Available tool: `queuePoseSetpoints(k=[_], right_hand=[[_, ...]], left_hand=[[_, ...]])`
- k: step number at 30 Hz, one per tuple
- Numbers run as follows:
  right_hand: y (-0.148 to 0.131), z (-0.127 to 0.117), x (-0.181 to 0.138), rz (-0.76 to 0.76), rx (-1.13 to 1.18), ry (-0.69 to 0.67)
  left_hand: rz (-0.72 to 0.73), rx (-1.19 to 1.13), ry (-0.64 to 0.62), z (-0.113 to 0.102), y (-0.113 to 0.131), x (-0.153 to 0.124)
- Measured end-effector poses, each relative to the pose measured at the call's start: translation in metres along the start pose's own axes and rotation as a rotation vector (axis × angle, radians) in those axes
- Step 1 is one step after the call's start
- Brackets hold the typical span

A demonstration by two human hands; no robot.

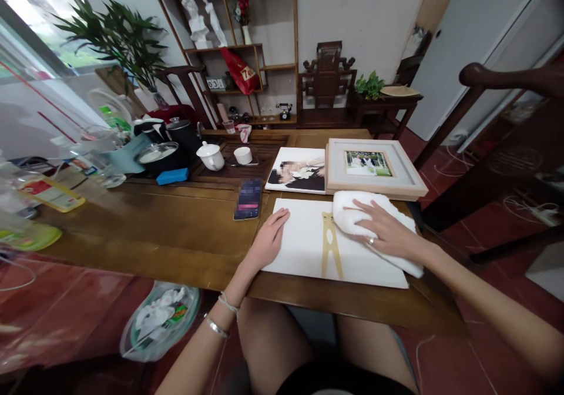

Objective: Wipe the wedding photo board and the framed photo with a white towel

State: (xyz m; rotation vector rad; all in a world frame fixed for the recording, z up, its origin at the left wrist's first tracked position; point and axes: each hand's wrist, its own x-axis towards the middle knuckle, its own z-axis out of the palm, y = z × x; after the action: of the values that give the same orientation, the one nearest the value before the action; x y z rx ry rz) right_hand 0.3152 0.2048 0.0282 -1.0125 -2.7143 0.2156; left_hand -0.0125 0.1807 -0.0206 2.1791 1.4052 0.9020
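A white board point(304, 248) with a tan stand piece down its middle lies flat at the front of the wooden table point(176, 230). My left hand point(269, 239) rests open on the board's left edge, fingers stretched flat. A folded white cloth point(352, 216) lies on the board's right side. My right hand point(382, 229) presses flat on that cloth, fingers spread, a ring on one finger.
Behind the board lie a framed photo point(374, 168), an unframed photo print point(299, 170) and a phone point(249, 198). A tea tray with teapot point(211, 156), cup and kettles stands further back left. A bin point(161, 321) sits on the floor at left, a wooden chair arm point(506, 77) at right.
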Motion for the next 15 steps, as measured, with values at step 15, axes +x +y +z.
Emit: queuePoseSetpoints(k=[15], right_hand=[[-0.09,-0.022,-0.073,0.028,0.166,-0.286]], left_hand=[[-0.017,0.0,0.009,0.003,0.0,0.001]])
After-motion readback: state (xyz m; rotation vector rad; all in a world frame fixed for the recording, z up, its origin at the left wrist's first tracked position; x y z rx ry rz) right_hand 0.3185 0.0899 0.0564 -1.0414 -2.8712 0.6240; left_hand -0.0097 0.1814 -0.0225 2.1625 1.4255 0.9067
